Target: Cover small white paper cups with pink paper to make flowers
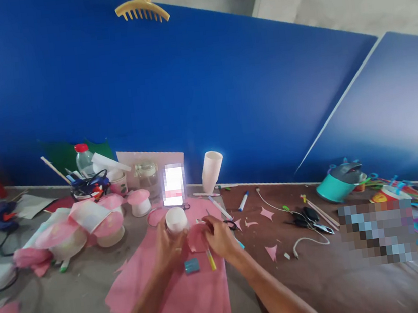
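Far left, pink-capped cups (139, 202) sit bunched on the grey table. Next, my left hand (169, 245) is wrapped around a white cup (177, 221), above the pink sheets (196, 300). The cup stands near upright, its long axis roughly vertical with a slight lean; one round end faces up toward the camera, though I can't tell whether that is mouth or base. Just right of it, a pink paper piece (195, 238) presents its broad face to me; it looks rounded, so I log no clear long axis. My right hand (217, 232) appears to pinch its right side, with a pale bit at the fingertips I can't identify. I judge the step in hand as working the paper beside the cup; the next move calls for a steady left hold and light right fingers. Farther right, pink offcuts (267, 213) lie scattered.
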Available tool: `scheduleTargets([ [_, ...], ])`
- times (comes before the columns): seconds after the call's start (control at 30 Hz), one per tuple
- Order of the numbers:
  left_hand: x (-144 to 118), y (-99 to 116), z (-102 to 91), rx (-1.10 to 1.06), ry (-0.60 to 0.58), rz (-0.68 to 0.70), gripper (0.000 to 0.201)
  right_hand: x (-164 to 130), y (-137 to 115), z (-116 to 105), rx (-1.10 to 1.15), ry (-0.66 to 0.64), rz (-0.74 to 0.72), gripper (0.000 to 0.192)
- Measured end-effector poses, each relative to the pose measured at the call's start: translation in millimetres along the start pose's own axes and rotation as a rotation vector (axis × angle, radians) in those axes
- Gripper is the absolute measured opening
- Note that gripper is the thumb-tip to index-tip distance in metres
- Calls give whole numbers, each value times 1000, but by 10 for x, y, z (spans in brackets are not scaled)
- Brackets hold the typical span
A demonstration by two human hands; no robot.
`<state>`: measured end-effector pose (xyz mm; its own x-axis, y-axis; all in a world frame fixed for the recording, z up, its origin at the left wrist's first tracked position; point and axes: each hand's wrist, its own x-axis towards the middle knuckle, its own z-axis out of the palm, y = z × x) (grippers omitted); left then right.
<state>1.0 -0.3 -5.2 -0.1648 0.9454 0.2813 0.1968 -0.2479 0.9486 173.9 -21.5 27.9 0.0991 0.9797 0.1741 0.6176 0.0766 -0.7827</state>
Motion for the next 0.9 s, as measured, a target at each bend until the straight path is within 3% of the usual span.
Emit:
scheduleTargets([
  [0.17,12,-20,-22,74,6,38,60,58,71,-203,-154,133,-161,24],
  [0.27,43,-23,-59,127,64,66,60,96,112,-403,-268,152,-95,26],
  [0.43,13,98,-56,172,186,150,56,7,35,-707,-558,-122,77,36],
  [0.53,-30,159,-30,164,137,183,51,-139,-20,-807,-705,-260,97,44],
  [0.67,-68,144,-5,154,84,191,46,-336,41,-799,-784,-345,115,70],
  [0.77,-88,111,5,152,44,197,45,-424,168,-745,-746,-321,102,70],
  [0.9,-107,87,9,163,21,198,48,-441,309,-788,-502,-114,88,42],
])
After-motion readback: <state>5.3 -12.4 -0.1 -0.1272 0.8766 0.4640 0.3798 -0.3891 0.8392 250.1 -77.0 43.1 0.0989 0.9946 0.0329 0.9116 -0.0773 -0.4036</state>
